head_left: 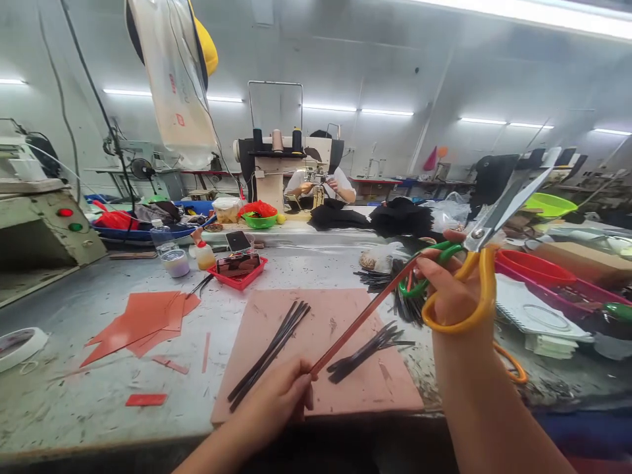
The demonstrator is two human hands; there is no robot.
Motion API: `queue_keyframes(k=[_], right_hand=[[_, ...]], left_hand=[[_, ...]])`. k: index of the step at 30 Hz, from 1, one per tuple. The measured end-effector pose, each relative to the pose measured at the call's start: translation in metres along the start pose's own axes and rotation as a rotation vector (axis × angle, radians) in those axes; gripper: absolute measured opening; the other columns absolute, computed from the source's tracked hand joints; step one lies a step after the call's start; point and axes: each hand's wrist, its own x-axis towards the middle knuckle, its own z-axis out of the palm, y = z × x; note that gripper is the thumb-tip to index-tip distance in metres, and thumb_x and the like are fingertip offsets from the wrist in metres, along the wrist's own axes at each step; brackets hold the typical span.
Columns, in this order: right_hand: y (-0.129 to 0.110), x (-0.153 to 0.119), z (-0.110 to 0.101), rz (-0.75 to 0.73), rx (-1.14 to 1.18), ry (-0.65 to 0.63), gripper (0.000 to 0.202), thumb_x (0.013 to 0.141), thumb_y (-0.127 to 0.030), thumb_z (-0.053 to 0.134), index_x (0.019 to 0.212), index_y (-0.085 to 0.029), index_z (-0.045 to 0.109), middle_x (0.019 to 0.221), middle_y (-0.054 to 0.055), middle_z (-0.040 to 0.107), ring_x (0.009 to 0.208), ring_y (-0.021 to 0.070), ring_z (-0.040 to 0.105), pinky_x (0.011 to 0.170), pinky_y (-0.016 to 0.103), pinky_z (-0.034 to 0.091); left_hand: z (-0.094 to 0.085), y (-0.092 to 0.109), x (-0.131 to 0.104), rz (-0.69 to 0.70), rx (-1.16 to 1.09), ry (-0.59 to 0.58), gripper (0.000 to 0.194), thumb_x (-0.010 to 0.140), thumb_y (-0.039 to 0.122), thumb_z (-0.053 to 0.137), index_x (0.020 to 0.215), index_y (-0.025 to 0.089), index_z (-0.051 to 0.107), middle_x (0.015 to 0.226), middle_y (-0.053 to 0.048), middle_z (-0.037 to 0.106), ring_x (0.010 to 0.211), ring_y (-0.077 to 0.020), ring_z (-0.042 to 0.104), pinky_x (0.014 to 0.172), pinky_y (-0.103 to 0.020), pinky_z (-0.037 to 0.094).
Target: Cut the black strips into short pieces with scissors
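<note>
A long, thin reddish-brown strip [363, 319] stretches at a slant between my hands, above the pink cutting mat [320, 401]. My left hand [281, 388] is closed, pinching its lower end near the mat's front. My right hand [447, 289] is raised and closed around scissors [476, 234] with yellow and green handles. Their blades point up and right, away from the strip. The strip's upper end meets the thumb and fingers of this same hand. Two bundles of black strips lie on the mat, one on the left [269, 355] and one on the right [368, 354].
Orange-red sheets [143, 322] and offcuts lie left of the mat. Behind are a red tray [241, 276] with a phone, a bottle [203, 255] and a jar [176, 263]. Black pieces [399, 217] are piled farther back, near a person's hands [338, 184] at a sewing machine. Bins [538, 266] stand right.
</note>
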Motion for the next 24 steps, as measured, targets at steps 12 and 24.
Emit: queue_keyframes(k=[12,24], right_hand=[[0.060,0.020,-0.118,-0.003,-0.919,-0.235,0.048,0.068,-0.048,0.060,0.105,-0.019,0.054,0.071,0.002,0.061,0.062,0.0201,0.056,0.063,0.035,0.044],[0.066,-0.103,-0.123,0.391,-0.779,-1.545,0.061,0.081,-0.067,0.022,0.090,-0.017,0.056,0.071,0.004,0.060,0.059,0.0178,0.052,0.053,0.025,0.035]], left_hand=[[0.014,-0.005,0.091,-0.146,0.063,-0.258,0.018,0.058,0.032,0.058,0.068,0.017,0.064,0.057,0.004,0.052,0.055,-0.0117,0.041,0.054,-0.024,0.029],[0.020,0.003,0.100,-0.258,-0.102,-0.276,0.020,0.050,0.032,0.060,0.063,0.017,0.060,0.058,0.004,0.053,0.056,-0.0105,0.040,0.053,-0.023,0.025]])
